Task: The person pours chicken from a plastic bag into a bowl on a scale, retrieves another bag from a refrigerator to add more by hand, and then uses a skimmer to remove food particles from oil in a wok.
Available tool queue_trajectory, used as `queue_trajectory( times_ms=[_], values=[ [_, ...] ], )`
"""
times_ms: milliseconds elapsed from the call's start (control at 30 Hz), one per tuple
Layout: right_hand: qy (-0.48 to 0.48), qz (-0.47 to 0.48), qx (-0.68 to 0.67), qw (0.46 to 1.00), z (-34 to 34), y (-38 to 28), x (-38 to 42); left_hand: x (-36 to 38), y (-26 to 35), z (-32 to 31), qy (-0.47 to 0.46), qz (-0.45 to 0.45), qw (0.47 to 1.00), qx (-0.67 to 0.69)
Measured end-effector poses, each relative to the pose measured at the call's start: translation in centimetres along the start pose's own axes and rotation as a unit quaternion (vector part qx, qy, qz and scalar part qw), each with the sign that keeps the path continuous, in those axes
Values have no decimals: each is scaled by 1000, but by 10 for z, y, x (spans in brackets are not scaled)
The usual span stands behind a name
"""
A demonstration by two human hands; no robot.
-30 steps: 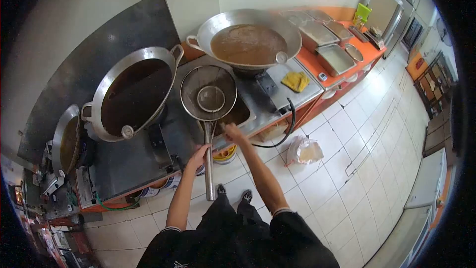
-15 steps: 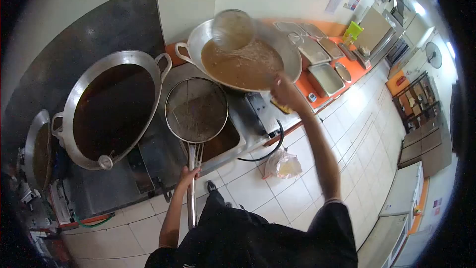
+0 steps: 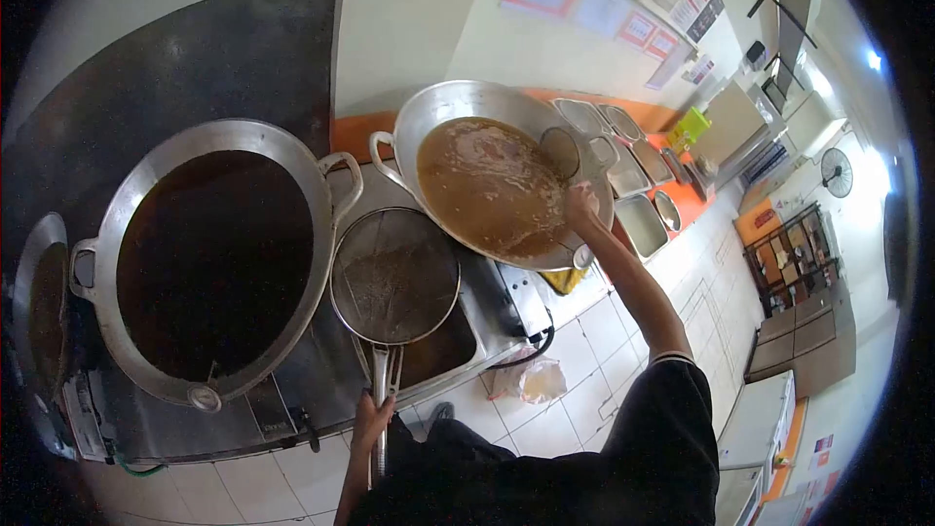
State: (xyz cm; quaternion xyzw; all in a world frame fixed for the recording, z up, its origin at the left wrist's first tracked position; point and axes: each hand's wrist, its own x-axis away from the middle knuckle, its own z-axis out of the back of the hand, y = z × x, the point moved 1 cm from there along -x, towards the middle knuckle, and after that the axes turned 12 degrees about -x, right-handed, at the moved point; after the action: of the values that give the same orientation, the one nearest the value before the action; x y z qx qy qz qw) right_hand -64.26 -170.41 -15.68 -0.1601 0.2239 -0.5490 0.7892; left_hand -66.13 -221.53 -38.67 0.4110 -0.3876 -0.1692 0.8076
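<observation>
My left hand (image 3: 372, 421) is closed round the handle of a large round mesh strainer (image 3: 394, 278), which lies level above a rectangular metal tray (image 3: 477, 356) of dark liquid. Over the right side of a wide pan (image 3: 453, 97) of brown, foamy liquid, my right hand (image 3: 581, 203) is closed on the handle of a smaller round skimmer (image 3: 560, 153). The skimmer's head is at the liquid's right edge; whether it touches the liquid I cannot tell. A thermometer (image 3: 582, 256) is clipped on this pan's rim.
A big pan (image 3: 234, 131) of dark liquid with a dial thermometer (image 3: 205, 397) stands left, another pan (image 3: 44, 234) beyond it. Metal containers (image 3: 643, 226) line the orange counter at right. A plastic bag (image 3: 541, 380) sits on the floor; a yellow cloth (image 3: 565, 280) lies by the stove.
The view has shifted. The skimmer has come down from above the pan's back left to its right side. My left hand still holds the strainer over the tray.
</observation>
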Motion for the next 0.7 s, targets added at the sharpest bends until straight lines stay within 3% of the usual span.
queue_trajectory(
  times_ms=[33, 100, 167, 267, 333, 367, 467, 500, 567, 633, 700],
  values=[
    [-46, 75, 148, 985, -13, 3, 1, -6, -9, -4, -21, 7, 999, 24],
    [-117, 162, 269, 942, -29, 10, 10, -6, -17, -11, 15, 13, 999, 44],
    [-165, 191, 228, 941, -37, 15, 20, -2, -2, -3, 15, 11, 999, 43],
    [-315, 238, 213, 893, -7, -11, 42, -1, -6, -5, -8, 29, 998, 53],
    [-305, 258, 194, 896, -7, -3, 47, -11, -26, -11, -27, 33, 996, 77],
    [-299, 269, 182, 897, -8, -1, 49, -12, -31, -10, 3, 30, 999, -24],
    [-325, 364, 179, 854, -33, 27, 29, -23, -50, -21, 0, 4, 998, 55],
    [-341, 346, 193, 852, -29, 25, 32, -7, -18, -10, 2, 11, 998, 54],
    [-374, 313, 222, 844, -13, 11, 41, -8, -17, -9, 9, 16, 999, 47],
    [-371, 466, 217, 774, -18, 24, 40, -1, -2, -9, 18, 14, 996, 92],
    [-397, 454, 189, 775, -21, 28, 42, -8, -18, -13, 19, 16, 998, 64]
  ],
)
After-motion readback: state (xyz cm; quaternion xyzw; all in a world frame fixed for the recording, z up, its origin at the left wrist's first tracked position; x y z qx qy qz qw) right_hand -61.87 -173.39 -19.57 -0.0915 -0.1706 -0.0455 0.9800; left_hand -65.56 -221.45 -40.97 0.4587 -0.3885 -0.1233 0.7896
